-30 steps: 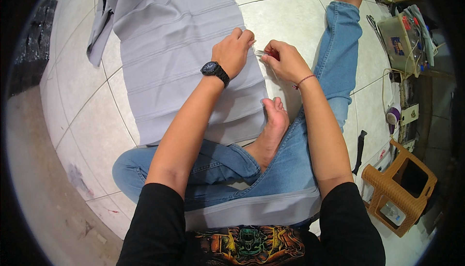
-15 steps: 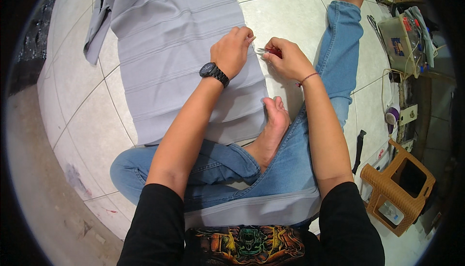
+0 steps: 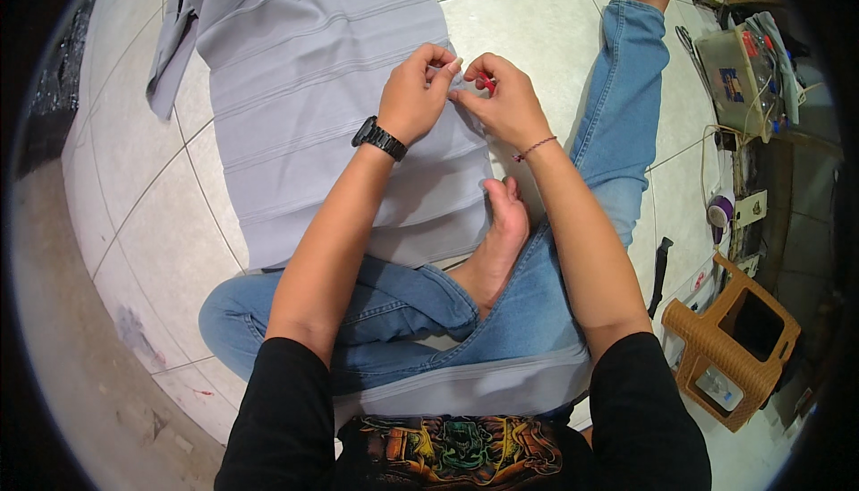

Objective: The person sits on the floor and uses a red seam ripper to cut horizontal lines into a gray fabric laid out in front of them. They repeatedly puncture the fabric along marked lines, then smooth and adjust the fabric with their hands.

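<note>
A long piece of grey fabric (image 3: 313, 120) with several stitched seams across it lies over the floor in front of me. At its right edge my left hand (image 3: 413, 97), with a black watch on the wrist, is closed in a pinch on the fabric. Close beside it, my right hand (image 3: 508, 105) keeps small red-handled thread snips (image 3: 486, 84) in its curled fingers. The right thumb reaches to the fabric edge by the left fingertips. The blades of the snips are hidden, and any thread between the hands is too small to make out.
My bent leg (image 3: 255, 317) and bare foot (image 3: 506, 223) border the fabric's near end; my other leg (image 3: 626, 88) stretches along the right. Beyond it are a plastic bin (image 3: 729, 80), a purple-and-white object (image 3: 720, 211), a black strap (image 3: 661, 276) and a brown woven-pattern frame (image 3: 743, 339).
My right hand has moved left to meet the left hand at the fabric edge, and the snips' blades no longer show. The left hand has shifted slightly left.
</note>
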A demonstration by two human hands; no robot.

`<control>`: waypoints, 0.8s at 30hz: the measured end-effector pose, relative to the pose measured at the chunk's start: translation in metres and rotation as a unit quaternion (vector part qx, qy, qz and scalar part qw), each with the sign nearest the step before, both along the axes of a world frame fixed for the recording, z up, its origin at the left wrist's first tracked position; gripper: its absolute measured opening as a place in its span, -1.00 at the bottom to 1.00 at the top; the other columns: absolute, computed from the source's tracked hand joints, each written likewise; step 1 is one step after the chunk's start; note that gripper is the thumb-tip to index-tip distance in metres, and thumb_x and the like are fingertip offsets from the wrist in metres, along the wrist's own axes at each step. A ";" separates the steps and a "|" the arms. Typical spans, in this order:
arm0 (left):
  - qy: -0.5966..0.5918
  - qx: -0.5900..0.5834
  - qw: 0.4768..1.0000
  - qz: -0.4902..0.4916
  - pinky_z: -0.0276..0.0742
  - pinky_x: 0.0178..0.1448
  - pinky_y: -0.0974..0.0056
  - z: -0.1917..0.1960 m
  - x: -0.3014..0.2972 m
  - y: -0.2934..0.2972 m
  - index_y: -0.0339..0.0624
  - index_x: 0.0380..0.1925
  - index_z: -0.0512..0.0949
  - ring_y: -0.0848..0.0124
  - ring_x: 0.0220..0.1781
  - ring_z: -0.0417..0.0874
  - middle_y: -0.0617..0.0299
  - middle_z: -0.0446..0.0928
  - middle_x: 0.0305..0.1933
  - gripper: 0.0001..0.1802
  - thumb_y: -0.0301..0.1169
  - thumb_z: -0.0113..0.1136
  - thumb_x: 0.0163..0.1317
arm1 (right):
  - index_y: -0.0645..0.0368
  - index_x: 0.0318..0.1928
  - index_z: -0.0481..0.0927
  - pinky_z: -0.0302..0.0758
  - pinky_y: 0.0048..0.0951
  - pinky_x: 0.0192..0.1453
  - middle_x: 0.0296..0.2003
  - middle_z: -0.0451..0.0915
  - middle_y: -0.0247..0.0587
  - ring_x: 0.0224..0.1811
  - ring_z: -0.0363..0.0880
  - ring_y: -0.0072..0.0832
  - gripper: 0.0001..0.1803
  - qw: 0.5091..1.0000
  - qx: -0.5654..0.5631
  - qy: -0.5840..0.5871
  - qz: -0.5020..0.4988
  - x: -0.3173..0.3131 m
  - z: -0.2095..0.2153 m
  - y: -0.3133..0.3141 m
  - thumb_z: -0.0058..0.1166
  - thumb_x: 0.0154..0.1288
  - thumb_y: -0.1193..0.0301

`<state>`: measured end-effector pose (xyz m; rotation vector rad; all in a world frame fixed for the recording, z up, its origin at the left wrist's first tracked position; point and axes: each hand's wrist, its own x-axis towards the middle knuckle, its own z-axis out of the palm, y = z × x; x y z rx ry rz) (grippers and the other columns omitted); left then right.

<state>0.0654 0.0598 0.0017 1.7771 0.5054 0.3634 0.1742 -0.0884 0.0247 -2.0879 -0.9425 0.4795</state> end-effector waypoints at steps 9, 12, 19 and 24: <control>-0.039 -0.059 0.997 -0.009 0.72 0.00 0.28 0.001 0.000 0.000 -0.35 -0.03 0.63 0.38 -0.14 0.83 0.06 0.81 -0.17 -0.79 -0.38 0.23 0.60 | 0.30 -0.17 0.76 0.63 -0.16 0.03 -0.17 0.72 0.08 -0.09 0.74 0.01 -0.67 0.999 -0.015 0.016 -0.024 -0.009 -0.012 0.004 0.46 0.31 0.25; -0.050 -0.064 0.997 -0.012 0.73 0.02 0.29 0.001 0.001 0.000 -0.36 -0.05 0.62 0.40 -0.13 0.83 0.07 0.81 -0.16 -0.81 -0.40 0.20 0.61 | 0.29 -0.12 0.80 0.63 -0.21 0.00 -0.22 0.74 0.09 -0.16 0.75 -0.09 -0.68 0.998 -0.011 0.054 -0.034 -0.005 -0.014 0.002 0.42 0.38 0.24; -0.051 -0.129 0.990 -0.008 0.72 0.07 0.31 0.001 0.002 0.000 -0.36 -0.03 0.57 0.41 -0.10 0.81 0.06 0.81 -0.16 -0.81 -0.40 0.15 0.66 | 0.31 -0.11 0.83 0.58 -0.50 -0.08 -0.32 0.78 -0.34 -0.26 0.61 -0.66 -0.72 0.987 -0.013 0.157 -0.035 0.013 -0.012 -0.010 0.37 0.51 0.29; -0.052 -0.133 0.990 -0.016 0.73 0.10 0.30 0.002 0.002 0.001 -0.36 0.01 0.54 0.41 -0.09 0.81 0.03 0.83 -0.14 -0.79 -0.38 0.12 0.67 | 0.26 -0.15 0.83 0.58 -0.44 -0.11 -0.37 0.73 -0.33 -0.29 0.59 -0.60 -0.72 0.979 0.012 0.195 -0.048 0.018 -0.008 -0.013 0.36 0.46 0.25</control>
